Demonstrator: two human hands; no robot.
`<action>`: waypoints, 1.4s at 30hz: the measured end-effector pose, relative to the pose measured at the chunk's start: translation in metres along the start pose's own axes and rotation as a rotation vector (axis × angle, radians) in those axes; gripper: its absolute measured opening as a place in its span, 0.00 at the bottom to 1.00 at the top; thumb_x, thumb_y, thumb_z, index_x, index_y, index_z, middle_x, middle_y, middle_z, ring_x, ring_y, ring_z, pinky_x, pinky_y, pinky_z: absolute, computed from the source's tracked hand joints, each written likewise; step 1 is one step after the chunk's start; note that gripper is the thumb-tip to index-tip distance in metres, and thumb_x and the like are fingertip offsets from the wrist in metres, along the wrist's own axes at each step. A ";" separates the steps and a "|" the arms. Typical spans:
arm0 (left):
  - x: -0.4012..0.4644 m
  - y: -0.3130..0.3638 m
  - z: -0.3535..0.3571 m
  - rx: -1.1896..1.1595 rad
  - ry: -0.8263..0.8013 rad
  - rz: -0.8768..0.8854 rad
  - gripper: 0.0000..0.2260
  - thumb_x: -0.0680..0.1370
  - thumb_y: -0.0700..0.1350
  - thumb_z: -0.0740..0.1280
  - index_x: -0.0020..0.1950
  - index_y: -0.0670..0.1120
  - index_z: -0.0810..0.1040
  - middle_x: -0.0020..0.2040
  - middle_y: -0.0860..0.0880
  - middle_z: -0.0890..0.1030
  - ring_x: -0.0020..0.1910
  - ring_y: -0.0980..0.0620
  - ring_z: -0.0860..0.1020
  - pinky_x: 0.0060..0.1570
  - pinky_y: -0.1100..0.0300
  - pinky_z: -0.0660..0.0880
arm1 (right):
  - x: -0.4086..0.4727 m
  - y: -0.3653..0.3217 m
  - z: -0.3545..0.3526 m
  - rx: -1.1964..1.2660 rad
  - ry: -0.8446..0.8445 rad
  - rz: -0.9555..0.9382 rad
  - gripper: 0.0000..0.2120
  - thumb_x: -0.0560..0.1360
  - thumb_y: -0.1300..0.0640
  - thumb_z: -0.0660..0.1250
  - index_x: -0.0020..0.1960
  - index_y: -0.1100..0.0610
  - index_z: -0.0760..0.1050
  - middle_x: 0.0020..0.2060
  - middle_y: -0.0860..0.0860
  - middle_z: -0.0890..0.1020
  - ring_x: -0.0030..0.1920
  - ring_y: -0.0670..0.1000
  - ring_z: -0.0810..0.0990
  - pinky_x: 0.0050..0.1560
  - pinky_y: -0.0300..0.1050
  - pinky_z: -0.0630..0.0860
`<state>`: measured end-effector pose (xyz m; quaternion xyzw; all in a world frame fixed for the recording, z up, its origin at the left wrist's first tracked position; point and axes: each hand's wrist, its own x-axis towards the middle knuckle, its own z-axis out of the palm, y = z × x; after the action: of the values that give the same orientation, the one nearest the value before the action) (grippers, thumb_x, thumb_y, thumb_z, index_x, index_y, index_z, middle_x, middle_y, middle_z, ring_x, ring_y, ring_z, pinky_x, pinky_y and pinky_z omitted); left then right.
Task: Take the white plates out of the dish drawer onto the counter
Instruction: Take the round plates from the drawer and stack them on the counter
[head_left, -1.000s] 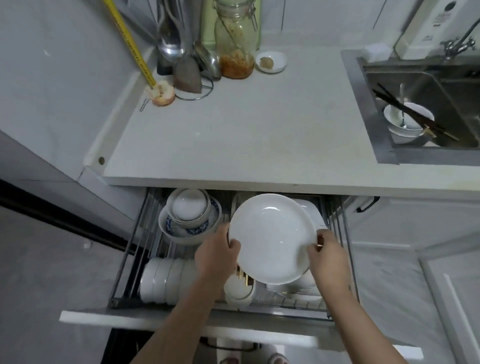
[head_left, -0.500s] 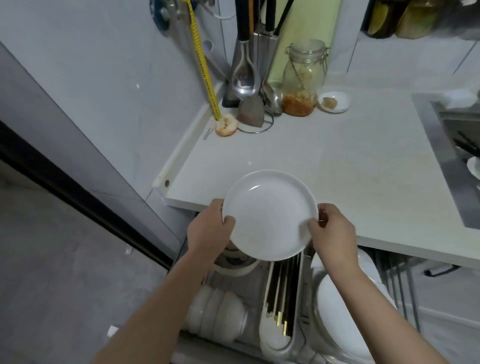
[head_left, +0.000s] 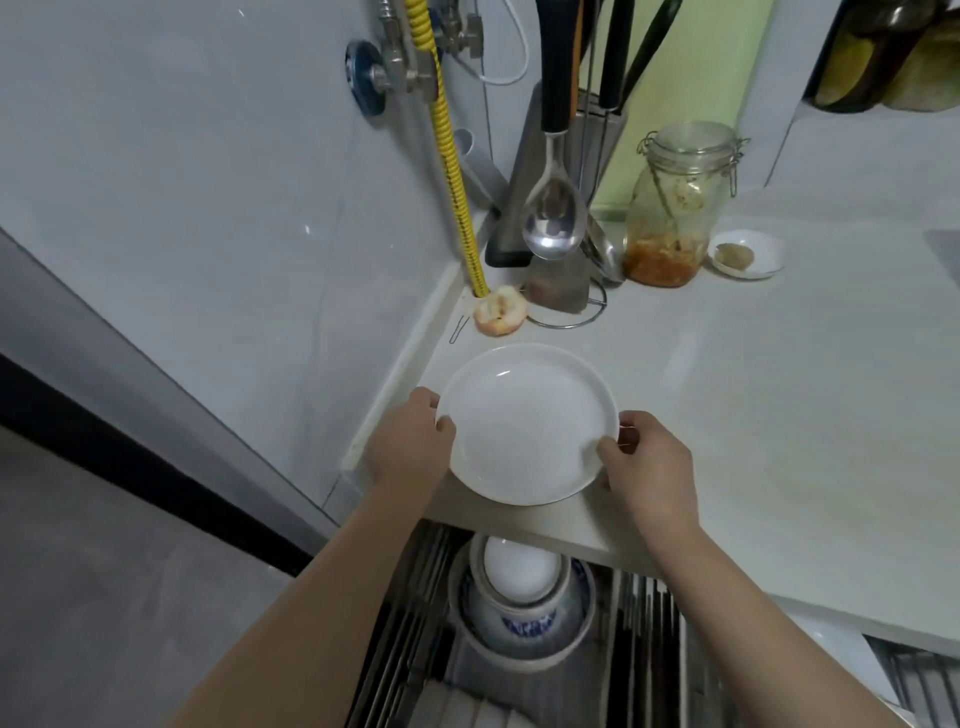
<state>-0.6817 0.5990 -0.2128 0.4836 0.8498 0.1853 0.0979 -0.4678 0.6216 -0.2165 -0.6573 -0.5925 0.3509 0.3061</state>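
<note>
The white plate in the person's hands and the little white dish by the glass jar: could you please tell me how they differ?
The white plate is clearly larger than the small dish. The plate is empty; the small dish holds a brownish lump. The plate is gripped at its rim by the left hand and right hand near the counter's front edge; the small dish sits untouched at the back. Both are round and white.

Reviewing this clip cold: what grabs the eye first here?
The white plate, held at its rim by the left hand and right hand over the counter's front corner. Behind it, a clip-top jar with orange residue and a half-eaten apple by the yellow hose.
</note>
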 end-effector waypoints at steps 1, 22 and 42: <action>0.005 -0.002 0.000 0.002 0.007 0.000 0.11 0.78 0.48 0.60 0.59 0.48 0.72 0.44 0.50 0.77 0.43 0.49 0.75 0.40 0.56 0.70 | 0.004 -0.002 0.005 -0.001 0.003 -0.002 0.13 0.73 0.61 0.63 0.57 0.58 0.75 0.44 0.54 0.82 0.45 0.57 0.79 0.43 0.47 0.73; -0.006 -0.012 0.009 -0.168 0.053 0.012 0.12 0.80 0.48 0.59 0.60 0.46 0.74 0.41 0.48 0.76 0.40 0.48 0.75 0.41 0.55 0.73 | 0.001 0.000 0.011 -0.042 0.006 0.012 0.11 0.76 0.54 0.62 0.56 0.54 0.76 0.41 0.45 0.77 0.47 0.51 0.77 0.43 0.43 0.70; -0.261 0.057 0.129 -0.117 -0.425 0.311 0.08 0.77 0.61 0.56 0.52 0.63 0.71 0.38 0.62 0.78 0.36 0.65 0.75 0.36 0.65 0.70 | -0.187 0.239 -0.131 -0.350 -0.080 0.291 0.14 0.77 0.55 0.62 0.61 0.52 0.75 0.53 0.49 0.82 0.49 0.49 0.81 0.48 0.43 0.77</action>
<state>-0.4587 0.4293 -0.3105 0.6301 0.7135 0.1410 0.2722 -0.2343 0.4116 -0.3191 -0.7644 -0.5552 0.3089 0.1099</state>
